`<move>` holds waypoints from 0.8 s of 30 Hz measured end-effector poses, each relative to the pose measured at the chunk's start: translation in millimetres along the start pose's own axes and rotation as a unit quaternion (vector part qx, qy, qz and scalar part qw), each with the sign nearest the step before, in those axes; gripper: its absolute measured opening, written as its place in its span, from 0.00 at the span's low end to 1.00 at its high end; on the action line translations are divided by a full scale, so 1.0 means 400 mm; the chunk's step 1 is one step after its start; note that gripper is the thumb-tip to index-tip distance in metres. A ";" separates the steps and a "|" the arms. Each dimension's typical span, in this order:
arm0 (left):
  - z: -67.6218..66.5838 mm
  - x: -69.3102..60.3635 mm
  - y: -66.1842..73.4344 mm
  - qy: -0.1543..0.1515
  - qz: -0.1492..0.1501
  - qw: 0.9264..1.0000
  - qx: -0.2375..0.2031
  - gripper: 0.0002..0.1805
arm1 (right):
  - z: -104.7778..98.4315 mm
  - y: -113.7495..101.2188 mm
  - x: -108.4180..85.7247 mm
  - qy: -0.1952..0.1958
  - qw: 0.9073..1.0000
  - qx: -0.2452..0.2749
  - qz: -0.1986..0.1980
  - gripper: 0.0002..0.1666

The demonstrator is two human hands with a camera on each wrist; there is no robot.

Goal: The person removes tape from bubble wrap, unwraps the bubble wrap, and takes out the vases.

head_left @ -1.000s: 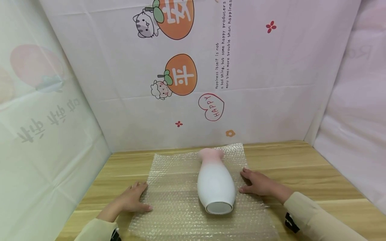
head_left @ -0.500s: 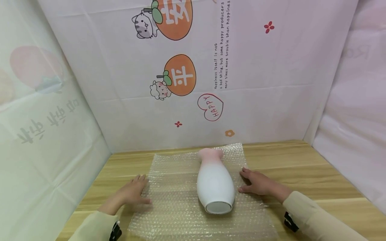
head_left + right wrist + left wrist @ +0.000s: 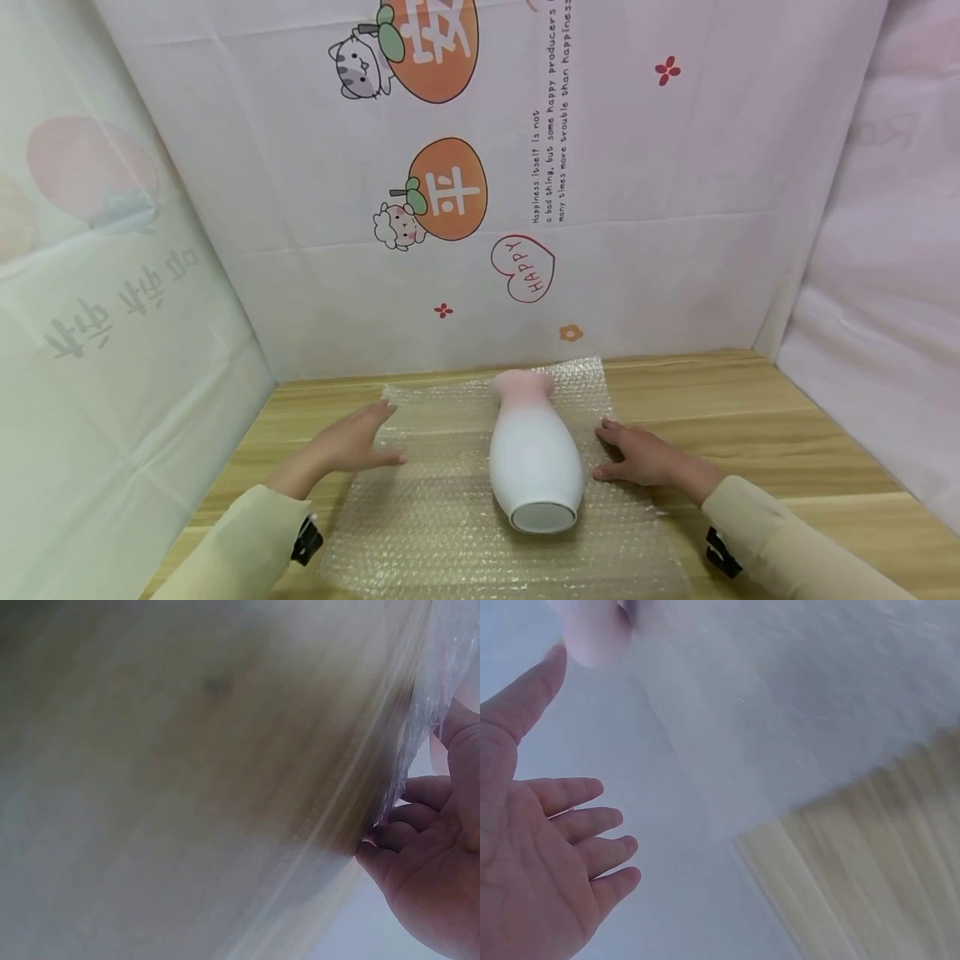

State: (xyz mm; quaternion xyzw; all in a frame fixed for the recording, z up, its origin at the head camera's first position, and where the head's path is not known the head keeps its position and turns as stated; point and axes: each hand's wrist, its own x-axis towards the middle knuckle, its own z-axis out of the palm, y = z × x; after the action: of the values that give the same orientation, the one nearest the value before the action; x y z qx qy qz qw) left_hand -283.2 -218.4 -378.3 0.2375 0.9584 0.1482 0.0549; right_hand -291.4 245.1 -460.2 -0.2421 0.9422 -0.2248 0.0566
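Note:
A white vase (image 3: 536,458) with a pink neck lies on its side on a sheet of bubble wrap (image 3: 442,508), its base facing the near edge. The left hand (image 3: 348,442) is over the wrap's left edge, fingers spread; in the left wrist view this hand (image 3: 547,847) holds nothing, with the pink neck (image 3: 592,634) beyond the thumb. On the wrap's right edge rests the right hand (image 3: 641,454), beside the vase. In the right wrist view the fingertips of that hand (image 3: 435,847) touch the wrap's edge (image 3: 405,765).
The wooden table (image 3: 757,433) extends on both sides of the wrap. A white printed cloth (image 3: 637,275) stands behind it, with further cloth walls (image 3: 202,350) at left and right.
The left hand has moved away from the person along the wrap's left edge, and slightly to the right. The right hand and the vase have stayed in place.

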 end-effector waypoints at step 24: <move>0.085 0.242 0.161 -0.010 -0.051 0.979 -0.195 0.44 | 0.002 -0.002 -0.001 -0.003 1.000 0.008 0.009 0.49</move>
State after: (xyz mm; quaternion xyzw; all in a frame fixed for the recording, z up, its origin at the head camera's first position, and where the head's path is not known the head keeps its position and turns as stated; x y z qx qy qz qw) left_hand -334.1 -109.6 -394.1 0.1743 0.9215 0.3265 0.1176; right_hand -290.4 244.4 -460.6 -0.2335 0.9423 -0.2316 0.0632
